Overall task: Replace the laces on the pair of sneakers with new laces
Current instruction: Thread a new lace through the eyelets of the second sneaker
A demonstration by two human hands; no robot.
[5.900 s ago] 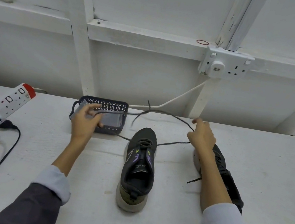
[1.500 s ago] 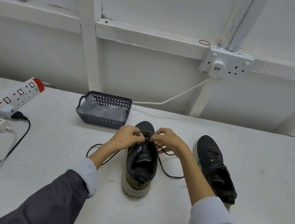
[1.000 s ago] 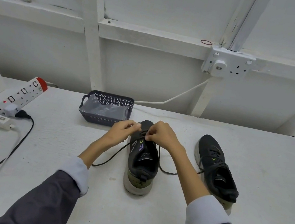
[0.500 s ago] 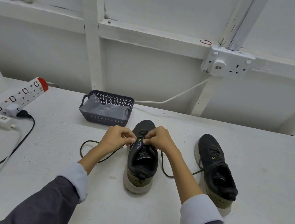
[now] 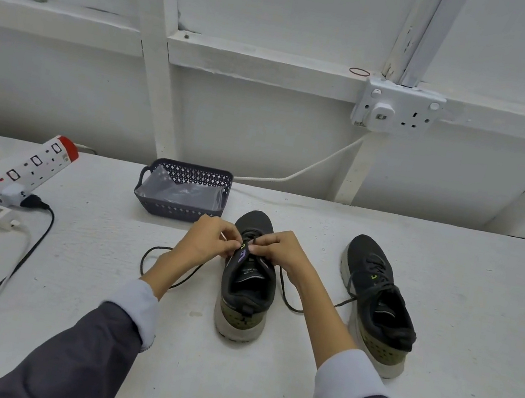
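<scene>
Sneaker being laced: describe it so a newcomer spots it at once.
On the white table, near a dark perforated basket, stand two black sneakers with toes toward the wall. The target sneaker is the one closer to the basket. Unlike the other sneaker, which nobody touches, it has the left hand and right hand pinching its lace.

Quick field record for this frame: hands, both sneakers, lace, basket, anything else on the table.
left hand: pinches lace at centre sneaker eyelets
right hand: pinches lace there too
centre sneaker: upright, toe away, being laced
right sneaker: laced, apart from both hands
lace slack: lies on table either side of centre sneaker
basket: behind, holds clear plastic
other: power strip at left, black cable plugged in
</scene>
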